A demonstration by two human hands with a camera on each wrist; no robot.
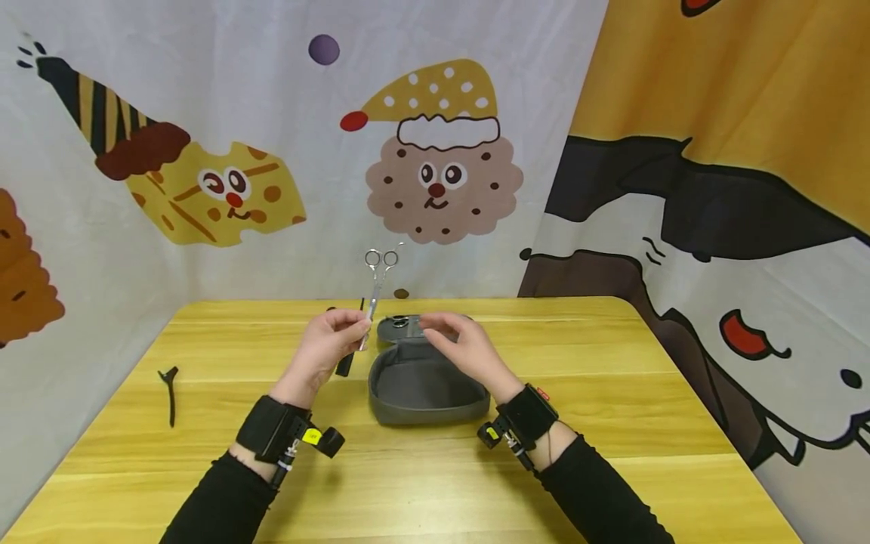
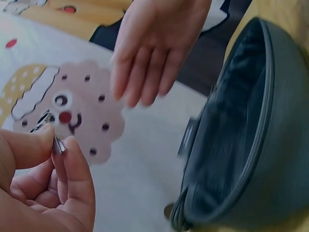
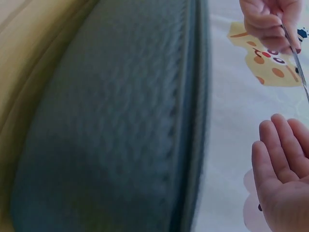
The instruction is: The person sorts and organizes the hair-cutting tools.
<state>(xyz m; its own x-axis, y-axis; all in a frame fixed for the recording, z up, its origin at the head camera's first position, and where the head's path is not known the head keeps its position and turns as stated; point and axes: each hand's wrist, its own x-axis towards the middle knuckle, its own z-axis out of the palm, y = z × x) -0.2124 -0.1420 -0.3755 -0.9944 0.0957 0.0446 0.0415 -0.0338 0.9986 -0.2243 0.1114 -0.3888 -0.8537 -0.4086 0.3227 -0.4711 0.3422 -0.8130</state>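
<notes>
My left hand (image 1: pixel 328 341) pinches a pair of silver hairdressing scissors (image 1: pixel 374 291) by the blades between thumb and fingers. Their two finger rings point upward. Over the right part of an open grey zip case (image 1: pixel 428 415) hovers my right hand (image 1: pixel 467 346), its fingers extended and holding nothing. In the left wrist view the right palm (image 2: pixel 152 63) faces the scissors, apart from them. The case's lid is folded back, and what looks like a second pair of scissors (image 1: pixel 399 321) lies on it.
A black comb (image 1: pixel 345 365) lies left of the case, partly hidden behind the left hand. Farther left on the wooden table (image 1: pixel 578 363) is a black hair clip (image 1: pixel 171 394). A printed curtain (image 1: pixel 285 91) hangs behind the table.
</notes>
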